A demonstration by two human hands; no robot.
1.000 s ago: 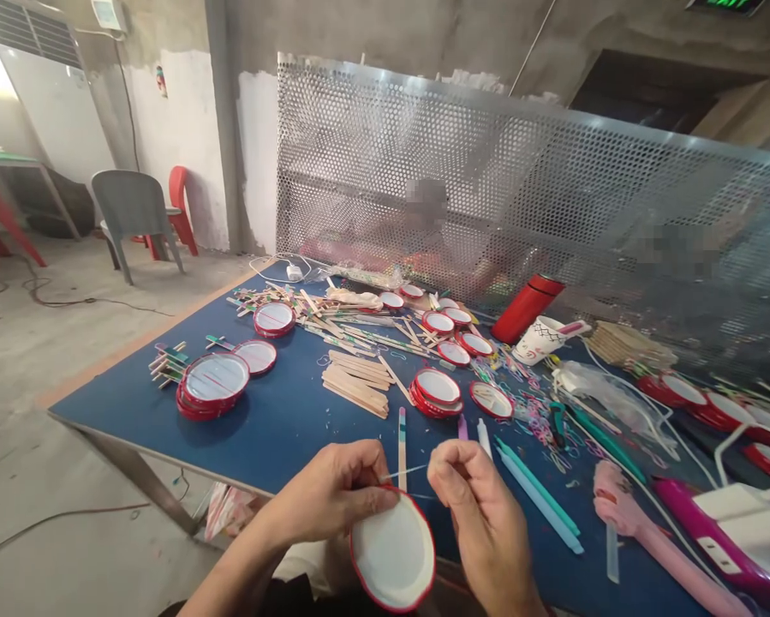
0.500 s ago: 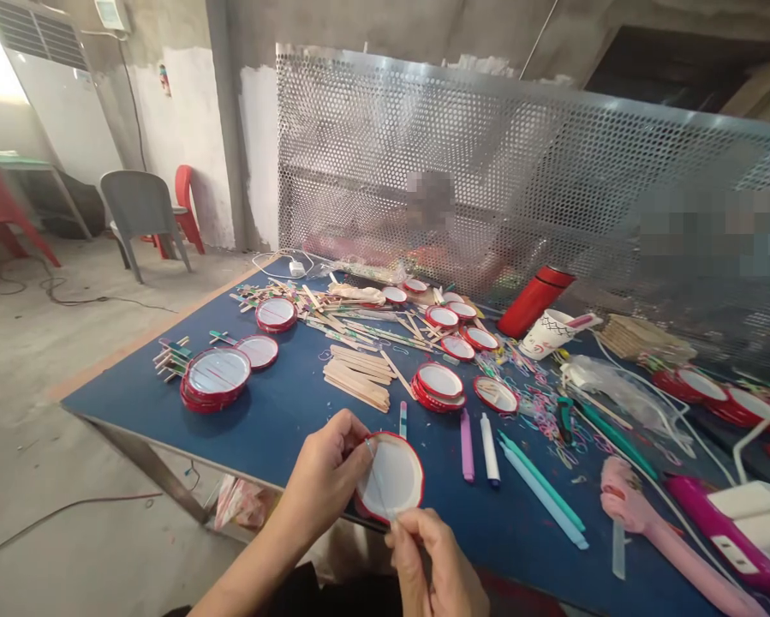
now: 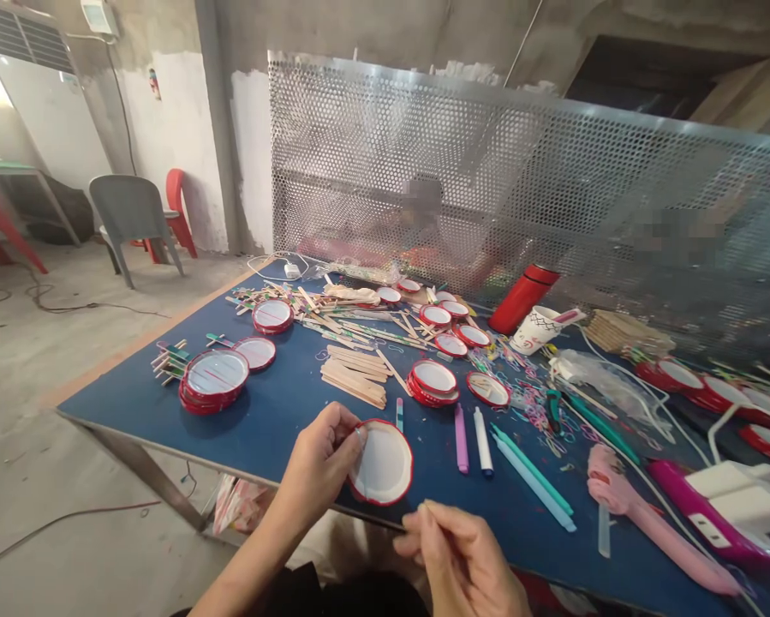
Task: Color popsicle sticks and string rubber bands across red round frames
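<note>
My left hand (image 3: 325, 454) is closed at the left edge of a round jar lid (image 3: 382, 463) with a whitish inside and a red rim, pinching it near the table's front edge. A faint thin strand seems to run down the lid's left side from those fingertips. Below and right of the lid, apart from it, my right hand (image 3: 465, 557) has its thumb and forefinger pressed together; anything between them is too fine to make out. Just behind the lid lies a short stick with coloured bands (image 3: 400, 414).
Stacked red lids (image 3: 212, 383), wooden craft sticks (image 3: 355, 375) and loose small rubber bands (image 3: 535, 403) cover much of the blue table (image 3: 282, 428). Markers (image 3: 532, 484), a pink glue gun (image 3: 654, 523), a purple power strip (image 3: 706, 523) and a red flask (image 3: 524, 298) stand or lie rightward.
My right hand has moved right and away from the lid; the thin strand stretched between my hands no longer shows there. My left hand still holds the lid, and the view has shifted slightly.
</note>
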